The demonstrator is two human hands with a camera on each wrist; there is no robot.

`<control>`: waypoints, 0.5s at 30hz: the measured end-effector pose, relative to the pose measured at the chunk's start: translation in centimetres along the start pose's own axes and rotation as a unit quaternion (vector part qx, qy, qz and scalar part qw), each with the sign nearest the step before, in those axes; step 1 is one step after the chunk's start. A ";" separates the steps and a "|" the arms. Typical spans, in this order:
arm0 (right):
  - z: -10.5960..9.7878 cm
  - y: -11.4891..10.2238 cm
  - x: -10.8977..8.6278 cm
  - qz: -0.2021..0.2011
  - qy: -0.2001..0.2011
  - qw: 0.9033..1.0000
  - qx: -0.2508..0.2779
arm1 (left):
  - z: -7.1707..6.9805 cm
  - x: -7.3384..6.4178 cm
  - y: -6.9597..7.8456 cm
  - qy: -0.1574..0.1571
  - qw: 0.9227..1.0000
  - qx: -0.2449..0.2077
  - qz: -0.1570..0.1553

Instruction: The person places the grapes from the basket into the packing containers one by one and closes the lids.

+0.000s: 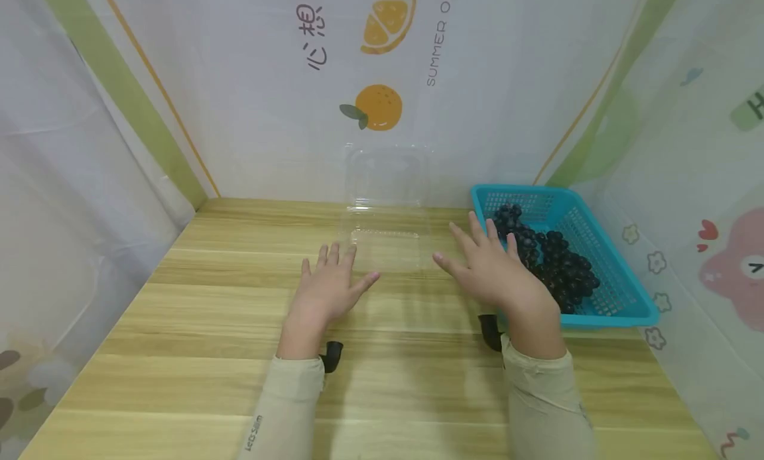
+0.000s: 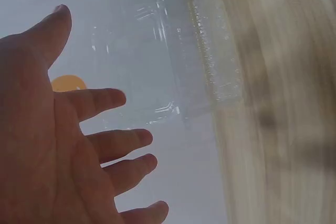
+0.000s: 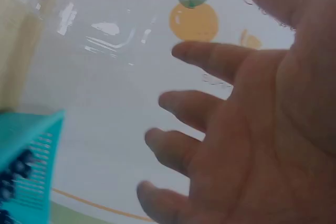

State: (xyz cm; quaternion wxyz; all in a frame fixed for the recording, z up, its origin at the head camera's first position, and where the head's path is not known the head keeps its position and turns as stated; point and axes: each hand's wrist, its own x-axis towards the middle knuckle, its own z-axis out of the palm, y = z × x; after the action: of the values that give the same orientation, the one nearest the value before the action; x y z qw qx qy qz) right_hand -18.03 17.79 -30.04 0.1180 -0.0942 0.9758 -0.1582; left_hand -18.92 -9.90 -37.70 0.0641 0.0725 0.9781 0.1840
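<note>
- The left hand [image 1: 325, 291] is spread, palm down above the wooden table [image 1: 209, 314], its fingers straight and its thumb reaching out toward the right.
- The right hand [image 1: 492, 268] is spread likewise, fingers fanned apart; in the head view it overlaps the near left side of the basket, while the right wrist view shows its fingertips apart from the basket wall.
- A clear plastic clamshell container [image 1: 386, 251] sits toward the far edge of the table, between and beyond the two hands, its lid raised against the white curtain [image 1: 268, 128] behind.
- The turquoise plastic basket [image 1: 615, 254], with slotted sides, stands at the table's far right.
- Bunches of dark grapes [image 1: 564, 268] lie inside it, mostly along its left and near part.
- The curtain bears a printed orange [image 1: 379, 107], an orange slice [image 1: 390, 16] and lettering.
- Beige sleeves [image 1: 286, 394] cover both forearms, and a curved black piece [image 1: 334, 356] shows beside each wrist, on the inner side.
</note>
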 end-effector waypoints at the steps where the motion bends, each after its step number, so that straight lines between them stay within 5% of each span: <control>1: -0.5 0.0 0.0 -0.005 -0.006 1.000 -0.004 | 0.1 0.1 -0.2 0.001 1.000 -0.007 -0.001; 15: -6.1 1.4 0.3 -0.029 -0.080 0.995 -0.056 | 1.9 1.6 -3.4 -0.021 0.989 -0.145 -0.004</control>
State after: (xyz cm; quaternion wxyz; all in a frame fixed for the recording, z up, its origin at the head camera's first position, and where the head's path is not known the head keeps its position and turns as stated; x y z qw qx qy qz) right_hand -20.13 20.77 -24.97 0.1856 -0.1410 0.9675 -0.0984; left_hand -20.57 -12.15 -40.85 0.0956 0.0621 0.9398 0.3220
